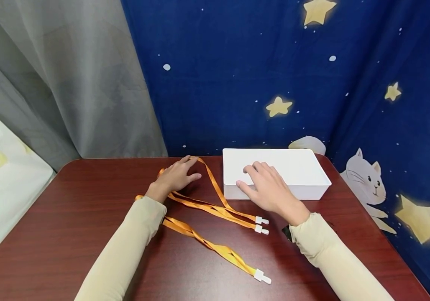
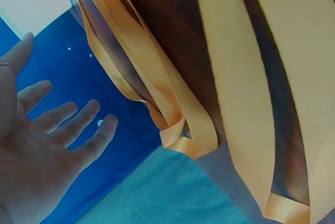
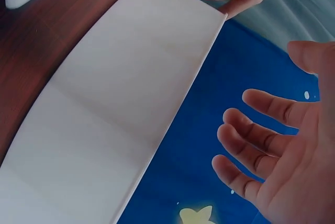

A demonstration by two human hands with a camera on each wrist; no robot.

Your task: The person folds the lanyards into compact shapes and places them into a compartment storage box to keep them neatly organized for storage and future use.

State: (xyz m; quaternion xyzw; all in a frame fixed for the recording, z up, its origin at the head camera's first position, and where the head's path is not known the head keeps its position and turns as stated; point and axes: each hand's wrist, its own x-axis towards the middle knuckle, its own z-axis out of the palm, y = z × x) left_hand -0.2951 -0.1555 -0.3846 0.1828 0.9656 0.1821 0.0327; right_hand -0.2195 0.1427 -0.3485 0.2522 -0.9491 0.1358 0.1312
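Orange lanyards lie on the table, each with a white plastic clip at its right end. Two lanyards run close together at the back, and one of their straps loops up behind my left hand. A third, yellower lanyard lies nearer the front. Over the far ends of the back straps is my left hand, fingers spread and loosely bent; the left wrist view shows nothing in its palm. My right hand hovers over the front edge of a white box, its fingers relaxed and holding nothing.
The reddish-brown wooden table ends against a grey curtain and a blue star-patterned curtain. The white box stands at the table's back right. A small dark object shows at the right cuff.
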